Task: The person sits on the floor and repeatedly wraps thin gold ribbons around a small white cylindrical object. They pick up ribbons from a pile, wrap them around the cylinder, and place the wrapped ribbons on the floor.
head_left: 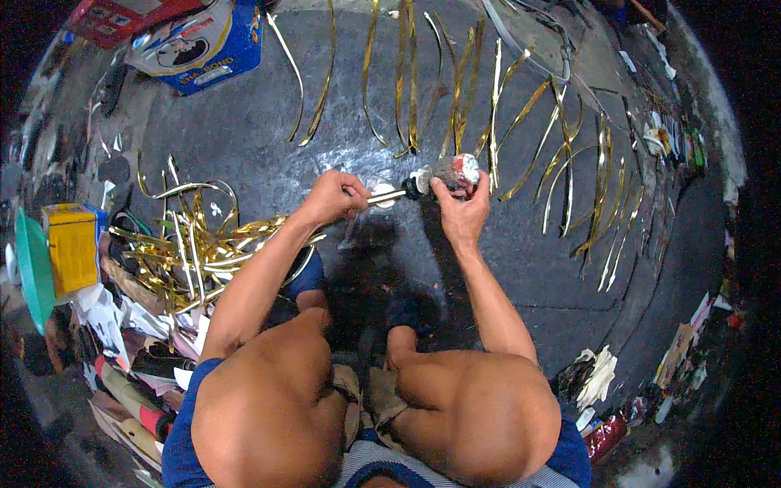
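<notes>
Many strips [413, 89] lay spread, a heap [195, 252] apparently awaited work, and left hand [329, 199] pinched a strip [386, 196] while right hand [465, 215] clasped a lumpy tool [447, 169]!

The narrow gold strip [386, 196] stretched between the hands looks smooth and shiny like foil, while the squat grey container [445, 175] with a red-and-white end has a rough, crusted, matt body. The tangled heap of gold ribbon-like strips [195, 252] gleams with a mirror-like gloss against the dark grey floor [504, 268], scuffed and faintly sheened; the round teal dish-like piece [32, 268] appears to be smooth plastic, the navy shorts [571, 451] matt cloth.
</notes>
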`<state>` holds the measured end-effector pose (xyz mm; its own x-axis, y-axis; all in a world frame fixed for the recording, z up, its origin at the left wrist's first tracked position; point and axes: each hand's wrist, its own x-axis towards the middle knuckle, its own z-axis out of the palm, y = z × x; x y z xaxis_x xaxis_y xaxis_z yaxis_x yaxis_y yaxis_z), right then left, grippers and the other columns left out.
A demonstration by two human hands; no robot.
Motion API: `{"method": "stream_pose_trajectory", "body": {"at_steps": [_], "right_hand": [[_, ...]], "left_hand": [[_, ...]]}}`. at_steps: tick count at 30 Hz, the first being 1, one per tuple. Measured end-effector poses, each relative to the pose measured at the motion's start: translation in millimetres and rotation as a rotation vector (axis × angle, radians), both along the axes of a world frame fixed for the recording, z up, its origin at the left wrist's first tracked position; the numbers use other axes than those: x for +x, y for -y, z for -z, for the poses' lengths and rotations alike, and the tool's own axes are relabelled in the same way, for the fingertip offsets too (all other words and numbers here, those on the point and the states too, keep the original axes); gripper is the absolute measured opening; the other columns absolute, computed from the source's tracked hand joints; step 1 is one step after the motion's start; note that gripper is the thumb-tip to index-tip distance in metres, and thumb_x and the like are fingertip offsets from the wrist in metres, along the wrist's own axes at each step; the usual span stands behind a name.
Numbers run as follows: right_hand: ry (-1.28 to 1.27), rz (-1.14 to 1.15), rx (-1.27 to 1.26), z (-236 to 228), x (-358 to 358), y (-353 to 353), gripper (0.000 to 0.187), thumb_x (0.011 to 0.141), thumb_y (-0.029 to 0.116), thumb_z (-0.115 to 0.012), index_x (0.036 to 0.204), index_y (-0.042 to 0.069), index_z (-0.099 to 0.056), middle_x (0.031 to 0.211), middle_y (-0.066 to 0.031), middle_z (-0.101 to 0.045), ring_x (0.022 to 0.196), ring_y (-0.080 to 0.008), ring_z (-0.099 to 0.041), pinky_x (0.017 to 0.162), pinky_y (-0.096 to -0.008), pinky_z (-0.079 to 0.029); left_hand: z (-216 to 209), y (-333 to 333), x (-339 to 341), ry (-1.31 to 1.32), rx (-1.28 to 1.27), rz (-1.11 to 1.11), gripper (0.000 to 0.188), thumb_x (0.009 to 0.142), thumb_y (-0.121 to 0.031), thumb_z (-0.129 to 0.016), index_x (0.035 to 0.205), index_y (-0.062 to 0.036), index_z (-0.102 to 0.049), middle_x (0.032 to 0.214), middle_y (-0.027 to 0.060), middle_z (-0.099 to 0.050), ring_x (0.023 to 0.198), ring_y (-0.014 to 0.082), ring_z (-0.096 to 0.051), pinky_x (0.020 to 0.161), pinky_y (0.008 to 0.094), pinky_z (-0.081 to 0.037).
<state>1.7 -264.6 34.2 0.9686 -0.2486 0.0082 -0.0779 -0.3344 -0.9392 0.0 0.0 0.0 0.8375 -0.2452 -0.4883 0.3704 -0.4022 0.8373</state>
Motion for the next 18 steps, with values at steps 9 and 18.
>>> {"method": "stream_pose_trajectory", "body": {"at_steps": [9,18], "right_hand": [[0.193,-0.350,-0.403,18,-27,-43,0.063,0.074,0.018,-0.087,0.125,0.002,-0.052,0.100,-0.0179,-0.069,0.086,-0.0315,-0.071,0.075,-0.0395,-0.058],[-0.041,-0.426,-0.161,20,-37,-38,0.060,0.076,-0.004,-0.071,0.131,0.006,-0.048,0.116,-0.0153,-0.064,0.096,-0.0277,-0.067,0.079,-0.0364,-0.056]], "left_hand": [[25,19,4,0.252,0.310,0.083,0.024,0.073,-0.010,-0.070,0.096,-0.0091,-0.077,0.088,0.0095,-0.073,0.082,0.0246,-0.070,0.075,0.0369,-0.054],[-2,41,-8,0.720,-0.089,0.046,0.059,0.068,-0.008,-0.084,0.122,-0.0029,-0.061,0.117,0.0140,-0.066,0.111,0.0326,-0.065,0.094,0.0395,-0.052]]}}
